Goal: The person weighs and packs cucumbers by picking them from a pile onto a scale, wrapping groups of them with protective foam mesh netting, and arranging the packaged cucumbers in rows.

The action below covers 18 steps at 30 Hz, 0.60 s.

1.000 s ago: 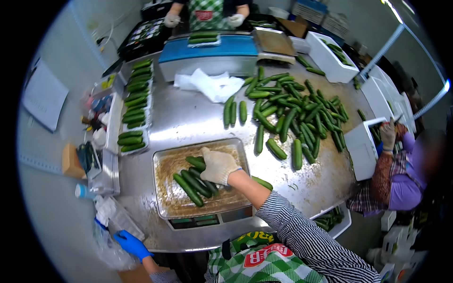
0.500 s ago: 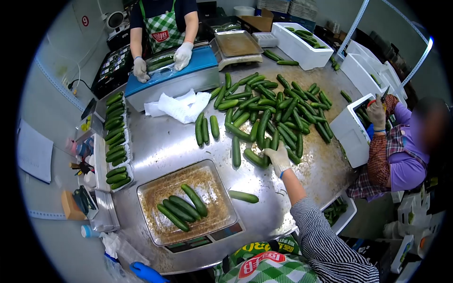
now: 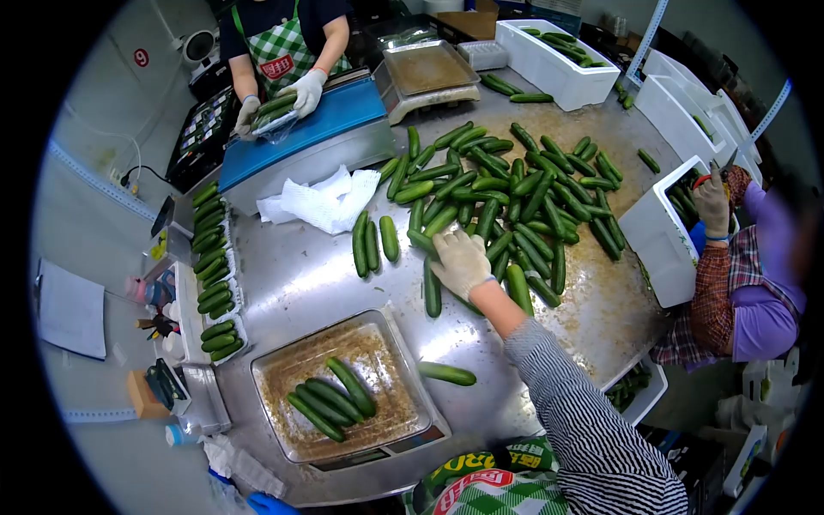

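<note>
My right hand (image 3: 463, 262), in a pale glove, lies palm down on the near left edge of a heap of green cucumbers (image 3: 536, 202). Its fingers look outstretched and touch a cucumber (image 3: 421, 241); what lies under the palm is hidden. Just right of the hand is a lighter cucumber (image 3: 519, 288). Another cucumber (image 3: 432, 287) stands out from the heap on the left. My left hand is out of view. On the near scale (image 3: 275, 369), several cucumbers (image 3: 330, 403) lie side by side. A single cucumber (image 3: 448, 373) rests to the scale's right.
Filled trays of cucumbers (image 3: 211, 249) line the left edge. Across the table, a co-worker holds a tray of cucumbers (image 3: 275, 112) above a blue-topped machine (image 3: 343, 112). White netting (image 3: 322, 202) lies nearby. Another person at right works by a white foam box (image 3: 657, 240).
My right hand has moved left and away from me across the heap, uncovering the lighter cucumber. The co-worker opposite has lifted the cucumber tray off the blue surface. The view has shifted slightly.
</note>
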Tool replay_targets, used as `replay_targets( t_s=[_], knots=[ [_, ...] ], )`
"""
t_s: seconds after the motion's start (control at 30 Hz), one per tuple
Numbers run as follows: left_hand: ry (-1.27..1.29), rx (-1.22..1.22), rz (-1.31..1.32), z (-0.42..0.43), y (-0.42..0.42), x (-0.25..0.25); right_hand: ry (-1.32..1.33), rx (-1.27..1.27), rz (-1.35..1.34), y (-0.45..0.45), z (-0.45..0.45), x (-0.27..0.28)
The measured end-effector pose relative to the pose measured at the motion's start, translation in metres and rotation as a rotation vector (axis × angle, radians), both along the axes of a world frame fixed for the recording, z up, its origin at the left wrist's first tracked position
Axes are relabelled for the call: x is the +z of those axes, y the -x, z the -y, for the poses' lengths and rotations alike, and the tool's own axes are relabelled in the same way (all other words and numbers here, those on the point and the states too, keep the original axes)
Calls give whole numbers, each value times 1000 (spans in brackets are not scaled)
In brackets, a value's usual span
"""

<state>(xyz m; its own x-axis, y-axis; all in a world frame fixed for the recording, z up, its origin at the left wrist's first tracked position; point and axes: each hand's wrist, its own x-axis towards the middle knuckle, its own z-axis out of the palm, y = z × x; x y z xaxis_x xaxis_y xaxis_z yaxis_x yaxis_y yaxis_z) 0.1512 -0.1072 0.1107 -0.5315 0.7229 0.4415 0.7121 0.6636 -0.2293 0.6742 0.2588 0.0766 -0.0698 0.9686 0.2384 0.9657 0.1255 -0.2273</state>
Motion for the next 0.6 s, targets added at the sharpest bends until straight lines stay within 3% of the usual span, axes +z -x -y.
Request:
replay_targets(
  t_s=[0.07, 0.17, 0.27, 0.33, 0.37, 0.43, 0.47, 0.57, 0.6],
  knots=[
    [-79, 319, 464, -39, -56, 60, 291, -34, 118, 7, -26, -4],
    [-262, 197, 454, -35, -61, 62, 378, 25, -178, -7, -45, -2],
    [-398, 74, 445, -31, -70, 66, 407, 10, -1002, -25, -42, -9],
    [-117, 160, 398, -9, -40, 40, 578, -10, -1721, -24, -19, 13],
    [21, 196, 373, -3, -30, 29, 594, 3, -1878, -22, -7, 21],
    [63, 115, 287, -5, -31, 26, 628, 44, -2195, -17, 11, 33],
    [83, 82, 241, -3, -32, 25, 619, -99, -2013, -11, 18, 47],
    [-814, 2, 795, -2, 11, -26, 679, -97, -2106, 2, 30, 30],
    [-755, -13, 743, 1, 15, -31, 670, -169, -2057, 20, 42, 49]
  ],
)
